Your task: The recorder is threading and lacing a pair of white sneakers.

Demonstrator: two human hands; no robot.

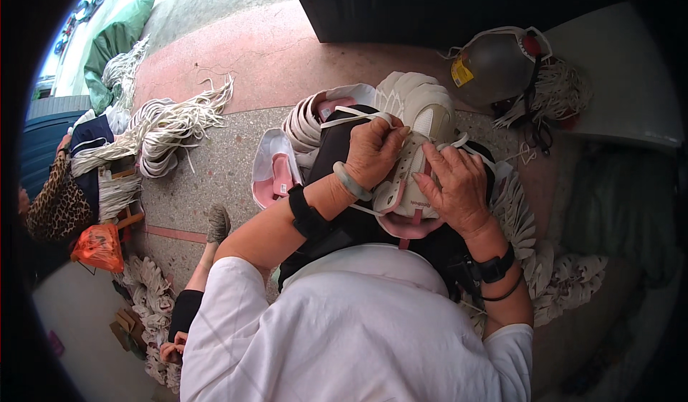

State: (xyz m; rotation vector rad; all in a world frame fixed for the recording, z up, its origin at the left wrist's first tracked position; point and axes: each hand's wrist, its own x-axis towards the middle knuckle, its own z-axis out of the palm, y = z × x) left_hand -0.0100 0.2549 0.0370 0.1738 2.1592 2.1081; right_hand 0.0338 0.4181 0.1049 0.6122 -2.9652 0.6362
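Note:
A cream sneaker (423,200) with pink lining rests on my lap, its heel toward me and its toe pointing away. My left hand (373,151) is closed in a pinch over the eyelet rows, gripping a white shoelace (344,121) whose loose length trails off to the left. On the sneaker's right side lies my right hand (459,187), its bent fingers and thumb gripping the upper beside the eyelets. More white lace shows past the right fingers. The lace's exact path through the eyelets is partly covered by my fingers.
Nested shoe uppers (308,126) and pale stacked uppers (401,90) sit just beyond my lap. Bundles of white laces (168,126) hang at left, near another person in leopard print (54,201). An orange bag (98,247) is below. A clear plastic jug (494,69) stands at far right.

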